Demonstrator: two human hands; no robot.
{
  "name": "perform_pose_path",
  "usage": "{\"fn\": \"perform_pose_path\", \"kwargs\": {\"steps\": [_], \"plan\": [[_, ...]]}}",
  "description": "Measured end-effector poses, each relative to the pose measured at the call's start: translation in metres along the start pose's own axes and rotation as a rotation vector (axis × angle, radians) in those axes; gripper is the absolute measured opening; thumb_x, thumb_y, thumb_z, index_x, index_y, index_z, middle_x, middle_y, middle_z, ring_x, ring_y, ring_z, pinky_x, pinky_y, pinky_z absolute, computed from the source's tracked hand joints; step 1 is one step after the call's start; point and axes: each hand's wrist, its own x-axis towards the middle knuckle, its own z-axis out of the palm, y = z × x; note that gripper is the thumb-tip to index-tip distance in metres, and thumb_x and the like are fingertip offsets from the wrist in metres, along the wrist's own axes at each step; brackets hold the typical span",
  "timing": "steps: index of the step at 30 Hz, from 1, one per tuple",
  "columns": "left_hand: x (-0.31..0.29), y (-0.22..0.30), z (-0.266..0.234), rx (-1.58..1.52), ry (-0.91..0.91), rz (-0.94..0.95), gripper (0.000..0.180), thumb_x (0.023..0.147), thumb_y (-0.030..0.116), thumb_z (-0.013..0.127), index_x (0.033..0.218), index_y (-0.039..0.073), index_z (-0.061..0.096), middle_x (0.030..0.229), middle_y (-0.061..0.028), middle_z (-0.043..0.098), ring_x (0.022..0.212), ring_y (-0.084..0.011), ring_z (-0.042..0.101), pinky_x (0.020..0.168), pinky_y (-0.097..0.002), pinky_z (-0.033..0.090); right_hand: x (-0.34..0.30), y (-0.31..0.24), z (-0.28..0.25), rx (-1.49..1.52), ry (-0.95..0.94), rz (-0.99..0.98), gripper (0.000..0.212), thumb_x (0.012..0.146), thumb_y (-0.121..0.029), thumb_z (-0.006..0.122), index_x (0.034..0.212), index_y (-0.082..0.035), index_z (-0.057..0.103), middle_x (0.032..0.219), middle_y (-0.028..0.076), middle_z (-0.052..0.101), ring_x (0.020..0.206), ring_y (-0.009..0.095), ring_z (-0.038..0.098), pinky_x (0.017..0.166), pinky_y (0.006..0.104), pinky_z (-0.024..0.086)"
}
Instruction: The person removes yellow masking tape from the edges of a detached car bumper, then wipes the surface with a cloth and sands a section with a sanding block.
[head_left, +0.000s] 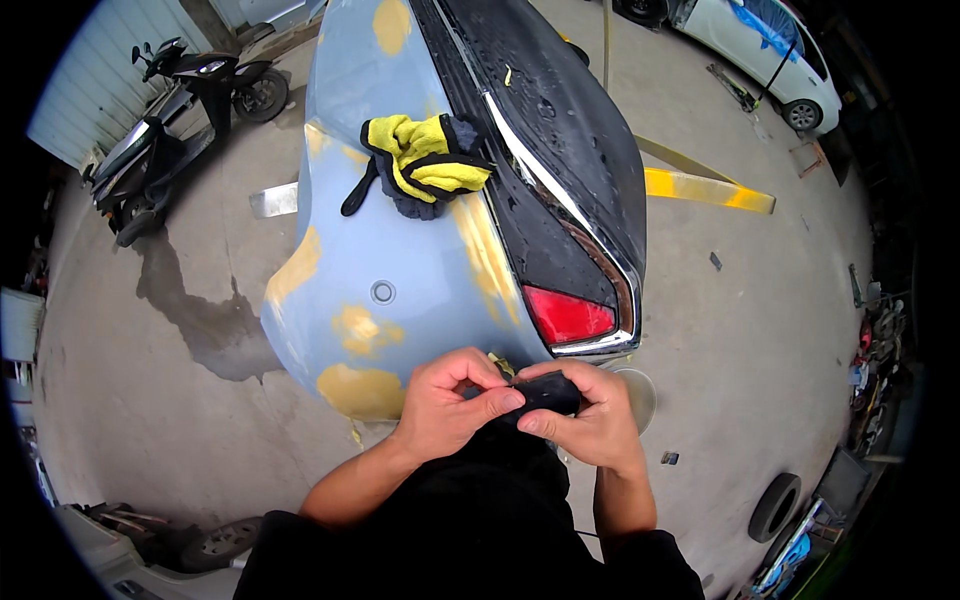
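Note:
Both my hands hold a small black sheet (550, 392), curved and dull like wet sandpaper, in front of my body. My left hand (455, 400) pinches its left end between thumb and fingers. My right hand (590, 410) grips the right end, thumb on the near side and fingers over the far side. Just beyond them stands a grey-blue car body panel (420, 255) with tan filler patches (360, 390) and a red tail light (570, 315). A yellow and dark grey cloth (425, 160) lies crumpled on the panel. The sheet's underside is hidden.
A pale bucket (642, 398) stands on the floor, partly behind my right hand. Yellow stand legs (710, 188) stick out right of the car. A black scooter (180, 130) is parked at left near a wet patch (210, 325). A tyre (774, 507) lies at lower right.

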Motion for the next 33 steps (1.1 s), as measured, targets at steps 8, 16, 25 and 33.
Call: {"fn": "perform_pose_path", "kwargs": {"steps": [8,16,25,33], "plan": [[0.015,-0.004,-0.006,-0.043,-0.064,-0.057,0.018,0.092,0.017,0.073,0.094,0.001,0.065,0.093,-0.0032,0.062,0.078,-0.0083,0.059,0.072,-0.0233,0.049,0.009,-0.013,0.004,-0.15,0.145,0.066,0.019,0.076,-0.007,0.084,0.087,0.0,0.07,0.079,0.005,0.068,0.069,0.011,0.064,0.062,0.0267,0.05],[0.026,-0.017,-0.015,0.158,0.137,0.058,0.014,0.099,0.012,0.062,0.095,-0.001,0.064,0.096,-0.0075,0.061,0.075,-0.0112,0.06,0.067,-0.0255,0.052,0.042,0.024,0.021,-0.635,0.512,-0.436,0.014,0.071,0.006,0.076,0.081,0.0,0.068,0.077,0.012,0.065,0.066,0.028,0.065,0.06,0.0333,0.052],[0.024,-0.016,-0.02,0.236,0.083,0.076,0.012,0.097,0.008,0.062,0.093,-0.003,0.063,0.095,-0.0094,0.06,0.073,-0.0125,0.06,0.066,-0.0254,0.051,0.046,0.028,0.026,-0.741,0.506,-0.505,0.019,0.068,0.008,0.077,0.083,0.0,0.067,0.076,0.011,0.064,0.067,0.028,0.065,0.061,0.0337,0.052],[0.025,-0.017,-0.021,0.315,0.077,0.09,0.009,0.095,0.005,0.065,0.092,-0.003,0.065,0.094,-0.0094,0.063,0.073,-0.0125,0.062,0.066,-0.0246,0.052,0.047,0.026,0.028,-0.693,0.503,-0.412,0.02,0.068,0.008,0.077,0.084,0.0,0.067,0.077,0.012,0.067,0.068,0.028,0.066,0.061,0.0335,0.053]]}}
